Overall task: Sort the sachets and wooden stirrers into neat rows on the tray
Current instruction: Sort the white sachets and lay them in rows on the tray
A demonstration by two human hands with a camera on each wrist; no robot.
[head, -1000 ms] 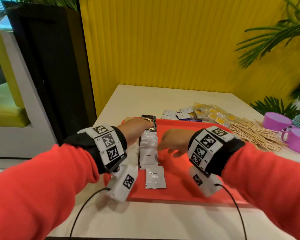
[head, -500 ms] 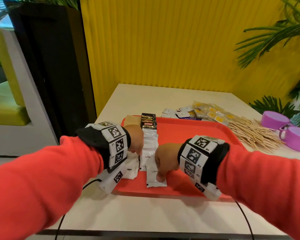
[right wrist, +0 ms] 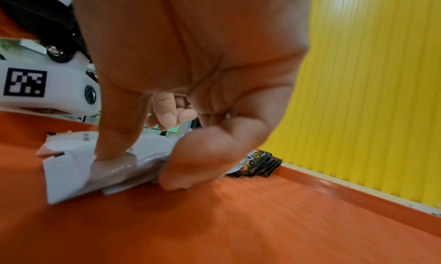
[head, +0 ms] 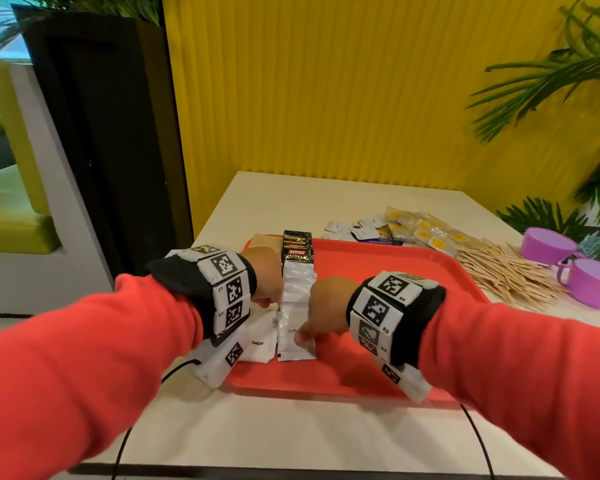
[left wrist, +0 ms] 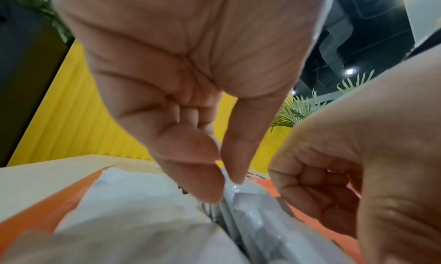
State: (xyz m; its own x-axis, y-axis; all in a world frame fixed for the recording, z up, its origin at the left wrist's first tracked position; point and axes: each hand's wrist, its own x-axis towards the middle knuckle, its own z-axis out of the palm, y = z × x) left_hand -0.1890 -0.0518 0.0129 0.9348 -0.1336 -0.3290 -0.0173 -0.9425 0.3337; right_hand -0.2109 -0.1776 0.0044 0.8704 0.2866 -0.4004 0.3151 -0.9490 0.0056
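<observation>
Pinching: right hand [head: 321,308] clamps thumb and finger on the nearest white sachet [head: 297,341], frame centre.
Left hand [head: 265,277]: fingertips together on the sachet row's left edge.
Tray [head: 378,268]: red, on the bench [head: 291,434].
Stirrers [head: 506,271]: heaped right of the tray.

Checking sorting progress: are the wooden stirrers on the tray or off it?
Off it. The wooden stirrers lie heaped on the table, right of the red tray.
</observation>
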